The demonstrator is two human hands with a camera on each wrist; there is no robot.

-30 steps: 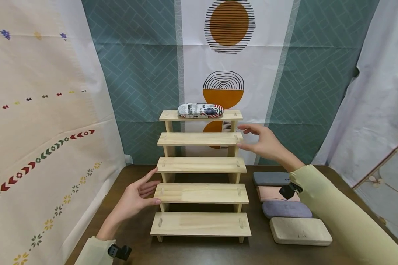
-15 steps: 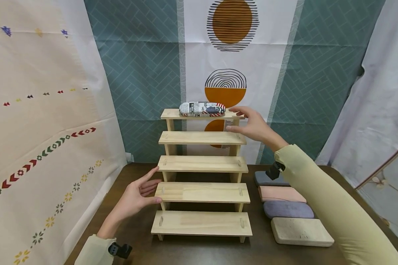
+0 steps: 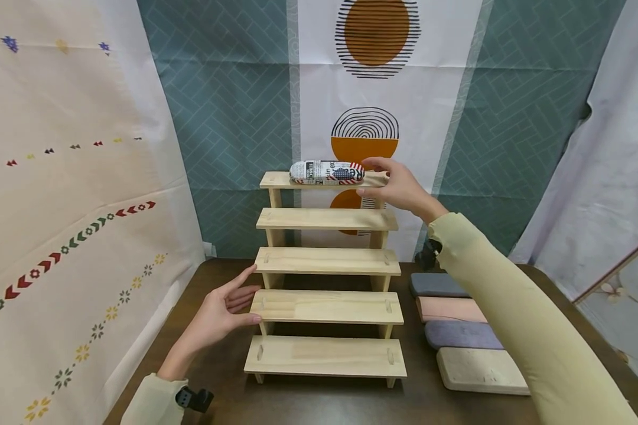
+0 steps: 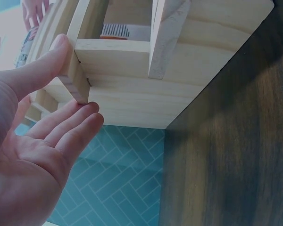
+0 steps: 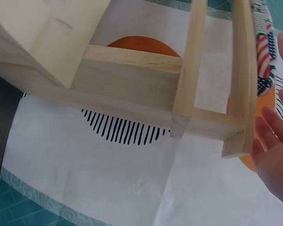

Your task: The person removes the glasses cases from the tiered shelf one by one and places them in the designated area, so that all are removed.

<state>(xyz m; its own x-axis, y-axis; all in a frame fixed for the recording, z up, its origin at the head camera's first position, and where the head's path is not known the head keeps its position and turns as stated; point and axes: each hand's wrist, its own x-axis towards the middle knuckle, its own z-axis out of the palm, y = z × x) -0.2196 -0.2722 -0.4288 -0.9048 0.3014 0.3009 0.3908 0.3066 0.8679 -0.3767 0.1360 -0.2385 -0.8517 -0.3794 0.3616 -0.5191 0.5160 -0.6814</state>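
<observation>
A pale wooden tiered stand (image 3: 326, 261) of several steps rises on the dark table. Lying lengthwise on its top step is a newspaper-and-flag-print glasses case (image 3: 326, 172), its striped end also showing in the right wrist view (image 5: 264, 61). My right hand (image 3: 399, 184) is at the right end of the top step, thumb and fingers spread apart, fingertips close to the case's right end. My left hand (image 3: 220, 313) steadies the stand at its left side. In the left wrist view, that hand's thumb and fingertips bracket the end of one step (image 4: 75, 80).
To the stand's right lies a column of cases: blue-grey (image 3: 437, 285), pink (image 3: 451, 310), purple (image 3: 462, 334) and cream (image 3: 481, 369), partly covered by my right sleeve (image 3: 510, 301). A patterned cloth (image 3: 228, 130) hangs behind, with a cream one (image 3: 74, 195) at left.
My right hand has moved up and left, from beside the second-highest step to the top step near the printed glasses case. My left hand has stayed at the stand's left side.
</observation>
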